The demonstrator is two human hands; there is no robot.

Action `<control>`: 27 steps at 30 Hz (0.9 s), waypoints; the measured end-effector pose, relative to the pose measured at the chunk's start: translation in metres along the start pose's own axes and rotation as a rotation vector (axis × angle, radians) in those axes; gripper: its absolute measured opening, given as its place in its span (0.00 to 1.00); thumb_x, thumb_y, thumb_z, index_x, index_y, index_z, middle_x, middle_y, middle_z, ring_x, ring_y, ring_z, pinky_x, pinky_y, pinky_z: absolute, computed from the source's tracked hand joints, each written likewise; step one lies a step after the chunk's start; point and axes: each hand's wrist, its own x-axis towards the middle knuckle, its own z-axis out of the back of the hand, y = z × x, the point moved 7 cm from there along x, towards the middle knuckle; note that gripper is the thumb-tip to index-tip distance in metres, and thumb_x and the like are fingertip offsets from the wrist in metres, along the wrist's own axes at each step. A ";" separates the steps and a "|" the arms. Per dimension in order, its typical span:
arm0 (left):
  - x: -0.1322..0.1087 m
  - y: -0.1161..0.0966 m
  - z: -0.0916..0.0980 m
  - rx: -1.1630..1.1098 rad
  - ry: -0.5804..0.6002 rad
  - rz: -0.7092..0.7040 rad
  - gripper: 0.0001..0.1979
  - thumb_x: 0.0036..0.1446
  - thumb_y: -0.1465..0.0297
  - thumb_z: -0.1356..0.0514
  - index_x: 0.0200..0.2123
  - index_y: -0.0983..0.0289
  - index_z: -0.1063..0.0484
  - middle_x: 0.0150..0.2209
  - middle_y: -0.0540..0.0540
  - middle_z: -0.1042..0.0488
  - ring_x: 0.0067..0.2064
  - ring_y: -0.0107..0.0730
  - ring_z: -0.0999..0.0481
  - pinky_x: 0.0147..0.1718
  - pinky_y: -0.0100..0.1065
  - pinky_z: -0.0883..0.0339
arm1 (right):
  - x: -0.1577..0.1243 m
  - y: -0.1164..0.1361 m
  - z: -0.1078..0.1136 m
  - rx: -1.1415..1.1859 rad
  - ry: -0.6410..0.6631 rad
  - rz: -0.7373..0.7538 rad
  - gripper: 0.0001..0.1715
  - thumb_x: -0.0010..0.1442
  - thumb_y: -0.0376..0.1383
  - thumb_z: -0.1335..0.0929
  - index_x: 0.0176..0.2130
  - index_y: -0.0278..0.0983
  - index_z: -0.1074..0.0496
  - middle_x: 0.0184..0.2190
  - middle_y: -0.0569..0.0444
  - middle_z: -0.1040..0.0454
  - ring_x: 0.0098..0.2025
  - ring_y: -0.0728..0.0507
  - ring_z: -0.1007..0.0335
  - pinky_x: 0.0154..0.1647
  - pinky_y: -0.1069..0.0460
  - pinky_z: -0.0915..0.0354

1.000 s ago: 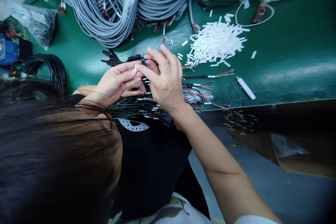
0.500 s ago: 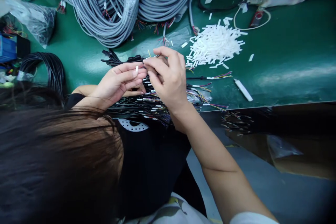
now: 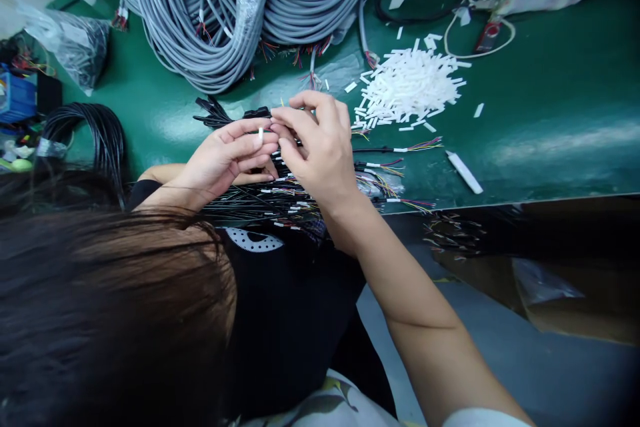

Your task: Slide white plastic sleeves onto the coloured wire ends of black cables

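Between left hand (image 3: 220, 157) fingers, white sleeve (image 3: 260, 136)

We've got a dark green table (image 3: 550, 100), grey cable coils (image 3: 210, 20), our heap of white tubes (image 3: 413, 83), black wires (image 3: 95, 133) with multicoloured ends, a blue box (image 3: 15, 97), brown cardboard (image 3: 575, 267)

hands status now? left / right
Left hand: closed on a small white sleeve at the fingertips.
Right hand: fingers pinched at thin wires; exactly what it grips cannot be told.
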 end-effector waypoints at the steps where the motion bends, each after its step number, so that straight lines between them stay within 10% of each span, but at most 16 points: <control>1: 0.001 -0.001 0.002 0.022 -0.004 -0.014 0.16 0.56 0.74 0.29 0.48 0.63 0.23 0.41 0.54 0.15 0.43 0.31 0.14 0.47 0.28 0.20 | 0.002 0.000 -0.001 -0.001 0.026 -0.004 0.19 0.69 0.35 0.36 0.56 0.44 0.27 0.59 0.47 0.32 0.64 0.32 0.39 0.67 0.31 0.39; 13: -0.031 -0.062 0.034 0.514 -0.225 -0.547 0.08 0.62 0.67 0.30 0.43 0.59 0.23 0.38 0.45 0.18 0.57 0.32 0.23 0.49 0.30 0.27 | 0.016 -0.010 -0.011 0.103 0.096 -0.031 0.13 0.67 0.30 0.36 0.48 0.39 0.26 0.50 0.49 0.30 0.50 0.42 0.29 0.53 0.45 0.28; 16: -0.045 -0.086 0.039 0.642 -0.265 -0.767 0.23 0.58 0.73 0.28 0.54 0.50 0.25 0.56 0.38 0.23 0.69 0.32 0.35 0.61 0.29 0.35 | 0.016 -0.015 -0.008 0.128 0.055 -0.027 0.13 0.65 0.31 0.34 0.48 0.40 0.26 0.48 0.50 0.29 0.51 0.42 0.29 0.54 0.45 0.27; 19: -0.025 -0.075 0.048 0.713 -0.169 -0.628 0.39 0.44 0.81 0.24 0.58 0.51 0.26 0.64 0.40 0.28 0.72 0.38 0.39 0.68 0.26 0.43 | 0.017 -0.023 -0.006 0.146 0.028 -0.025 0.13 0.64 0.31 0.33 0.48 0.41 0.26 0.47 0.51 0.30 0.51 0.42 0.29 0.56 0.44 0.28; 27: 0.006 -0.042 0.061 0.468 -0.076 -0.329 0.36 0.37 0.85 0.24 0.52 0.58 0.21 0.58 0.50 0.22 0.73 0.47 0.41 0.66 0.33 0.39 | 0.018 -0.029 -0.014 0.126 0.033 -0.030 0.11 0.66 0.34 0.34 0.49 0.41 0.27 0.49 0.50 0.31 0.52 0.42 0.29 0.58 0.43 0.29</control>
